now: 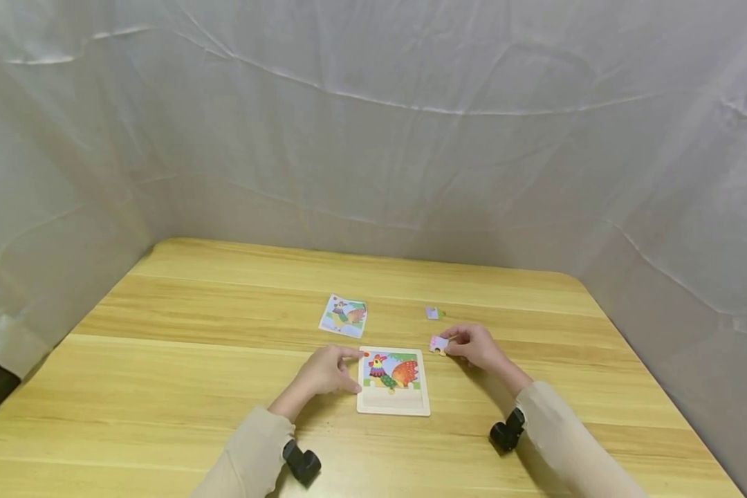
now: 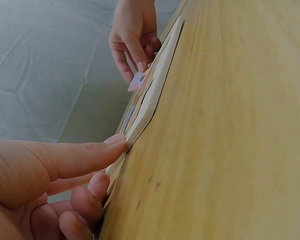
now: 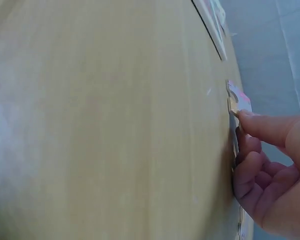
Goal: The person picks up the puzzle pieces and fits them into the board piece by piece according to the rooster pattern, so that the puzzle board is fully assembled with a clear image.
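Observation:
A square wooden puzzle tray (image 1: 392,408) lies on the table, its upper part filled with pieces showing a rooster and its lower part bare wood. At its left edge rests my left hand (image 1: 325,372), thumb (image 2: 90,157) and index finger spread along the rim. To the right of the tray, my right hand (image 1: 475,346) pinches a pale purple puzzle piece (image 1: 438,344) with a pink patch between thumb and fingers. In the right wrist view that piece (image 3: 243,100) is tilted close to the tabletop.
Beyond the tray lies a printed rooster picture card (image 1: 344,316). Another puzzle piece (image 1: 432,313), pale purple with some green, lies past my right hand. Grey cloth (image 1: 373,173) hangs around the back and sides of the wooden table (image 1: 162,387).

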`<state>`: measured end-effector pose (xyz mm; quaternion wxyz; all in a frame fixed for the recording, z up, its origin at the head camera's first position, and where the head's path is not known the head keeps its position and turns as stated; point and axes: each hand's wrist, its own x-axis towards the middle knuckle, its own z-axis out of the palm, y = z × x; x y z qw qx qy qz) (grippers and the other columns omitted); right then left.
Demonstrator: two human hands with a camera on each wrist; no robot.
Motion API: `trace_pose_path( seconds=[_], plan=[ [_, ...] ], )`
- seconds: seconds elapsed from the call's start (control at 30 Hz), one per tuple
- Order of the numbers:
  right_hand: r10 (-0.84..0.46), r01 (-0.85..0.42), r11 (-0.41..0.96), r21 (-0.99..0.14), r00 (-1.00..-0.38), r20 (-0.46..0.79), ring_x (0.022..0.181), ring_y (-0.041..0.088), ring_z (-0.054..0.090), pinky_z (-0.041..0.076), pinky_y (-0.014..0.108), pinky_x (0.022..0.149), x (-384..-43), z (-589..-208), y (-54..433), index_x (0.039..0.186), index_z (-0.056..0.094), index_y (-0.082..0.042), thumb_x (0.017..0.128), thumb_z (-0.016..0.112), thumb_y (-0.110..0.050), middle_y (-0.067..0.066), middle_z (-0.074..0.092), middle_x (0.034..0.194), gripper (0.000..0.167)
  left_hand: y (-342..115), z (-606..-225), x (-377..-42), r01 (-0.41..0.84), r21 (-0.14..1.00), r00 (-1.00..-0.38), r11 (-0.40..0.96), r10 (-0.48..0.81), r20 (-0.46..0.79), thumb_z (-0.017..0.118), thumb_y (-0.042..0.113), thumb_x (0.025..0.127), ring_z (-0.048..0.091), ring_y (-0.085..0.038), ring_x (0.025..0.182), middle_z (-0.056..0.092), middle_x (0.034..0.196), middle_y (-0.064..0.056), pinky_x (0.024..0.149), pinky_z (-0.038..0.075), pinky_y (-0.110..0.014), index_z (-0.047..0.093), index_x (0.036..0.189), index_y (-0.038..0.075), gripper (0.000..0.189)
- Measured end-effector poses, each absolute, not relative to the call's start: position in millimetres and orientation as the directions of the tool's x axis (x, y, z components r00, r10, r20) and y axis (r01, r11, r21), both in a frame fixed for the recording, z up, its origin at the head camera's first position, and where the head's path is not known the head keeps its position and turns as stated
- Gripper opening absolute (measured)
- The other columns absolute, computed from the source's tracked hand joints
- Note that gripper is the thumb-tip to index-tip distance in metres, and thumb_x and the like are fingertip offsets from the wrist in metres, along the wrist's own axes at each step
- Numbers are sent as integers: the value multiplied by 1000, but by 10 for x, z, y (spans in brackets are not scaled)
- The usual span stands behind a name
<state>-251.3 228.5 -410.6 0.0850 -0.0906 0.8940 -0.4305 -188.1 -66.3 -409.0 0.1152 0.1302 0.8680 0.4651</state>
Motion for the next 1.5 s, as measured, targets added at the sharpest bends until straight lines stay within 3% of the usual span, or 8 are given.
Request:
trace_pose_path(
  seconds=[0.4, 0.67, 0.83, 1.07, 1.23, 1.5],
  plan=[
    [-276, -54, 458, -887, -957, -84, 63, 18, 58, 51, 31, 60, -2512, -4055, 2255, 106, 56, 15, 85, 51, 8, 13, 58, 79, 23, -666, -4074, -1876, 120, 833, -942, 540, 326, -76, 76, 2, 65, 35, -7, 40, 47, 51, 0, 38, 29, -20, 58, 116, 1, 54],
    [-302, -97, 458, -884, -952, -52, 72, 18, 55, 51, 34, 64, -2449, -3970, 2183, 106, 53, 17, 78, 54, 13, 15, 56, 84, 28, -662, -4078, -1881, 100, 833, -942, 544, 320, -96, 76, 3, 65, 35, -7, 40, 48, 51, 0, 38, 29, -20, 58, 117, 2, 54],
    [-299, -141, 476, -868, -954, -9, 75, 18, 55, 50, 30, 66, -2420, -3935, 2151, 104, 55, 16, 75, 60, 10, 18, 58, 90, 30, -663, -4084, -1886, 99, 835, -942, 542, 322, -97, 76, 4, 66, 35, -8, 40, 48, 52, 0, 38, 29, -21, 58, 117, 2, 54],
    [-316, -145, 440, -886, -949, -1, 74, 15, 56, 51, 33, 67, -2380, -3903, 2072, 101, 58, 15, 76, 63, 6, 14, 61, 86, 27, -660, -4095, -1891, 100, 834, -942, 543, 321, -96, 76, 4, 65, 35, -8, 40, 48, 51, 1, 38, 29, -20, 59, 116, 2, 54],
    [-350, -127, 369, -921, -937, -11, 78, 19, 59, 50, 38, 71, -2329, -3879, 1986, 103, 55, 18, 78, 62, 6, 20, 62, 90, 28, -656, -4096, -1885, 105, 831, -943, 546, 319, -91, 76, 3, 65, 34, -8, 41, 48, 52, 0, 39, 29, -20, 59, 115, 2, 53],
    [-423, -164, 364, -917, -906, -6, 81, 24, 61, 51, 32, 68, -2257, -3906, 1825, 104, 55, 17, 79, 63, 3, 22, 62, 92, 30, -654, -4089, -1877, 112, 827, -944, 551, 318, -83, 76, 3, 64, 34, -7, 41, 47, 52, 0, 39, 29, -20, 59, 115, 2, 53]
  ],
)
